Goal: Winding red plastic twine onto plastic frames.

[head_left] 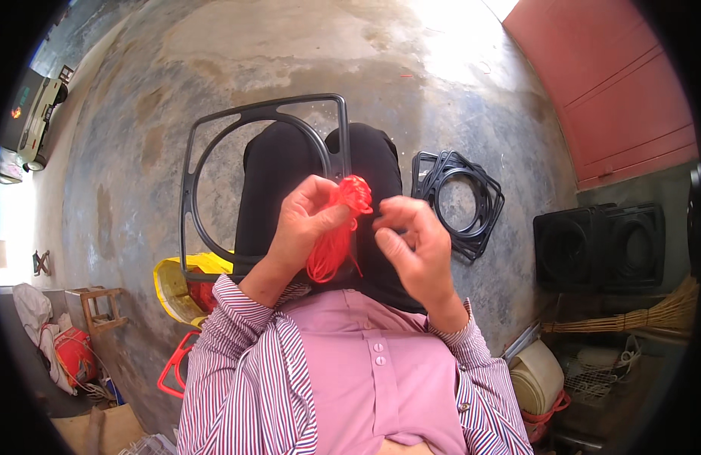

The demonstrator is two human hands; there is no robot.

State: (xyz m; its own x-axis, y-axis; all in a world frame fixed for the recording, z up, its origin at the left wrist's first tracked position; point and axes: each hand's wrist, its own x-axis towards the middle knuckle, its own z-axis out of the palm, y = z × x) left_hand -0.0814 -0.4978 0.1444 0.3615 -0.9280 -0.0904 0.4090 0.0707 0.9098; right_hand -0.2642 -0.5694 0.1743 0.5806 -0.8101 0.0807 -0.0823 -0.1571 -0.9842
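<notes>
a black plastic frame point(214, 136) rests across the person's lap, with a stack of similar frames point(460, 201) on the floor to the right. the left hand point(308, 224) has its fingers clenched around a bundle of red cord point(337, 235) above the knees, and the right hand point(411, 243) pinches a strand just beside it.

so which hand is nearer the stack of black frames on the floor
Right. The right hand is just left of the stack of black frames; the left hand, holding the red cord, is farther left.
</notes>
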